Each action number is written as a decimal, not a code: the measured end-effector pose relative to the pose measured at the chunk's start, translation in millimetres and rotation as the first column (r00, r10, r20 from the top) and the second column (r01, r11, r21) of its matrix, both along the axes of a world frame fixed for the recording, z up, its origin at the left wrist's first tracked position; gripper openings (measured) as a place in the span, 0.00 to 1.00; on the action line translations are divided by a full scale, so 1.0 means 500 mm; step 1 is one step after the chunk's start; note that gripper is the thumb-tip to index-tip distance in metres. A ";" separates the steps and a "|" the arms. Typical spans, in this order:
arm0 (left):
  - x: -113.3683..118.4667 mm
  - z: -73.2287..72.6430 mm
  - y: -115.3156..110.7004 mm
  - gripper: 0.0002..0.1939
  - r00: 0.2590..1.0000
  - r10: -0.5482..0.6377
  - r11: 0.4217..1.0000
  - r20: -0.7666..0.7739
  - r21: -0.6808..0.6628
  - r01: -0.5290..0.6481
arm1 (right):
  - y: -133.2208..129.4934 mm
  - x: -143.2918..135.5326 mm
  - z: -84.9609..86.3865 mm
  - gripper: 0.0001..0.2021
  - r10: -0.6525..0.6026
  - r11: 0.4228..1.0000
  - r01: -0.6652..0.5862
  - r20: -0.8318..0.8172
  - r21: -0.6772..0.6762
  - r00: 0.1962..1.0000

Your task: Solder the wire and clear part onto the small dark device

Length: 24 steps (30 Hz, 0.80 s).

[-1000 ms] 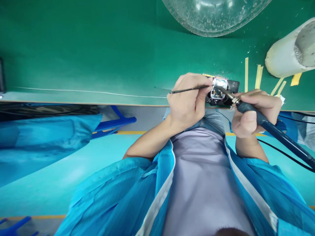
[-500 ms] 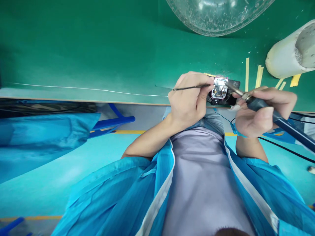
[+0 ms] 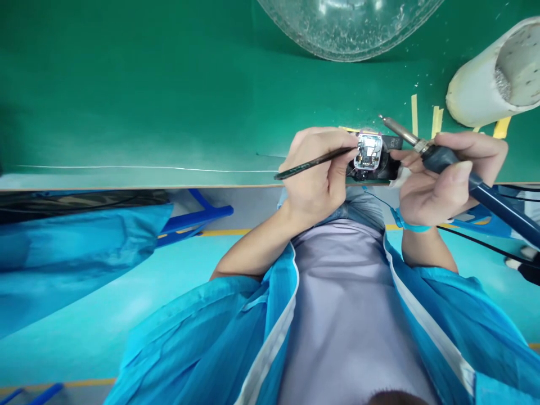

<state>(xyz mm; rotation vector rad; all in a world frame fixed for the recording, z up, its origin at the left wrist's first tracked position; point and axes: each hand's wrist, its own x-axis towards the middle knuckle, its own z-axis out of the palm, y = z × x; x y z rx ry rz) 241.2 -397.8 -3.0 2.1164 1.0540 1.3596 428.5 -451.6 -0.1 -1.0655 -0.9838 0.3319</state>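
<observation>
A small circuit board (image 3: 368, 152) in a pale rounded frame rests on a black holder (image 3: 391, 163) near the bench's front edge. My left hand (image 3: 314, 166) is closed around slim black tweezers (image 3: 312, 164), their tip end at the board's left side. In my right hand (image 3: 447, 185) is a soldering iron (image 3: 442, 161), gripped by its dark handle. The iron's metal tip points up and left, over the mat beyond the board and apart from it. Fingers of the right hand reach the holder's right side. A bit of white material shows under them.
A clear round dish (image 3: 350, 39) stands at the back. To the right lies a tilted whitish cup (image 3: 476, 90) with grey bits inside. Yellow tape strips (image 3: 436, 121) stick to the green mat (image 3: 147, 84). A blue wrist strap (image 3: 415, 226) circles my right wrist.
The soldering iron's tip has lifted off the board and swung up and away. The tweezers have turned in my left hand, their rear end lower. The view has shifted slightly.
</observation>
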 end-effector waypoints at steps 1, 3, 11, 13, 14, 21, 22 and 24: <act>0.001 0.004 0.001 0.14 1.000 -0.013 1.000 0.012 0.010 0.013 | 0.005 -0.009 0.006 0.19 -0.087 0.995 0.084 0.045 0.059 0.995; 0.003 0.008 0.003 0.08 0.998 -0.047 0.998 0.043 0.038 0.046 | 0.013 -0.023 0.015 0.19 -0.156 0.986 0.149 0.100 0.076 0.983; 0.003 -0.004 0.006 0.11 0.998 -0.066 0.995 0.005 0.069 0.065 | 0.004 -0.016 0.014 0.19 -0.151 0.988 0.156 0.189 -0.011 0.970; 0.002 -0.001 0.006 0.08 0.997 -0.075 0.993 0.010 0.093 0.074 | 0.002 -0.014 0.011 0.18 -0.133 0.990 0.138 0.161 -0.019 0.978; 0.002 0.001 0.007 0.07 0.997 -0.070 0.992 0.018 0.107 0.068 | 0.001 -0.013 0.010 0.19 -0.123 0.992 0.128 0.159 -0.019 0.980; -0.009 -0.005 0.008 0.07 0.996 -0.092 0.992 0.014 0.091 0.091 | -0.016 -0.006 0.009 0.21 -0.065 0.996 0.079 0.264 -0.042 0.962; -0.013 -0.010 0.008 0.09 0.993 -0.114 0.993 0.009 0.030 0.114 | -0.020 -0.004 0.010 0.21 -0.059 0.995 0.080 0.275 -0.066 0.960; -0.019 -0.018 0.006 0.11 0.990 -0.144 0.987 -0.002 -0.071 0.143 | -0.025 -0.001 0.014 0.22 -0.045 0.992 0.078 0.300 -0.097 0.953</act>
